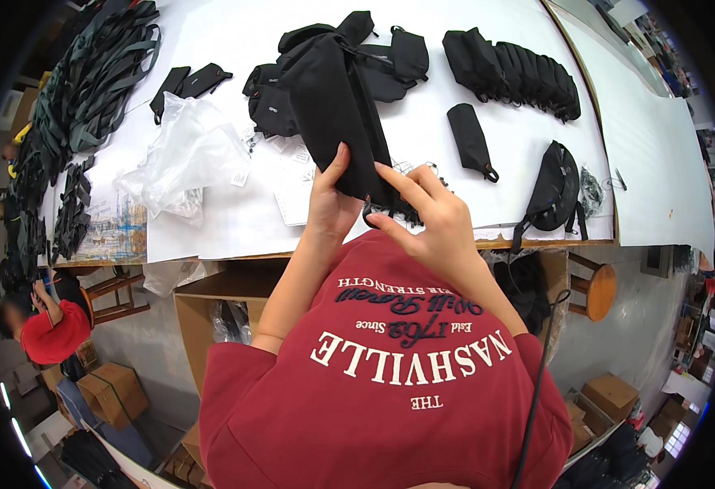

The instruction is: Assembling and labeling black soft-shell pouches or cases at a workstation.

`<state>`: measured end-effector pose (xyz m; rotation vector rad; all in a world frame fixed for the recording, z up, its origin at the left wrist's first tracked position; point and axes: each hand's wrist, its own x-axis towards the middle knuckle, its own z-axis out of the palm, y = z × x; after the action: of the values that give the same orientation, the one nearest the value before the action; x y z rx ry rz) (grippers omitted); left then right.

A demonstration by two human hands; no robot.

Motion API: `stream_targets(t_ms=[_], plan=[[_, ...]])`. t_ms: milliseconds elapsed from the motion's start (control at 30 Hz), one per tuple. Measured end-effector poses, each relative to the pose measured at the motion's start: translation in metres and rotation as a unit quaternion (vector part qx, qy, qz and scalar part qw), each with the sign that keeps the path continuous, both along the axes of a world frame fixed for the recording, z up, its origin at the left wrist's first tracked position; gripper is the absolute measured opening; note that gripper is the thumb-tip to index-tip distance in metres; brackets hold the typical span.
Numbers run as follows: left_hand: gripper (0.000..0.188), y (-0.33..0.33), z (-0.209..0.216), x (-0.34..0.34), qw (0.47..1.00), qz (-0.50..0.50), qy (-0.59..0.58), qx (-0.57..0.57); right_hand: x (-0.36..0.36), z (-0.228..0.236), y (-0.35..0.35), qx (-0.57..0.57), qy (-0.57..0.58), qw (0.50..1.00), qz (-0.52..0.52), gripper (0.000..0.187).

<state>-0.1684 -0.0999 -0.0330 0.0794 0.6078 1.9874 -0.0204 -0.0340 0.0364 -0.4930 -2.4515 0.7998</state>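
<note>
A long black fabric pouch [329, 106] is held above the white table, tilted, its far end over a pile of similar pouches. My left hand [334, 204] grips the near part of the pouch from the left side, thumb on top and the other fingers hidden beneath. On the right, my right hand [439, 218] closes on the near corner with thumb and forefinger, next to a small dark loop [367, 205] at the end. Behind the held pouch, the piled black pouches [274, 110] are partly covered by it.
A crumpled clear plastic bag [190, 147] lies to the left, beyond it heaped dark straps [88, 90]. Rightward are a row of black pouches [512, 69], a single pouch [470, 140] and a black waist bag [554, 191]. A person in red [54, 334] sits at the left.
</note>
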Motion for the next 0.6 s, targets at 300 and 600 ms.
stream_targets(t_ms=[300,600], plan=[[0.029,0.0,0.003,0.004,0.999,0.028,-0.004,-0.026,0.0,-0.001,-0.002,-0.101,0.001,0.995,0.021,0.042],[0.036,-0.005,0.011,0.001,0.999,0.014,-0.023,0.037,0.005,-0.015,-0.006,-0.194,0.067,0.979,-0.015,0.014]])
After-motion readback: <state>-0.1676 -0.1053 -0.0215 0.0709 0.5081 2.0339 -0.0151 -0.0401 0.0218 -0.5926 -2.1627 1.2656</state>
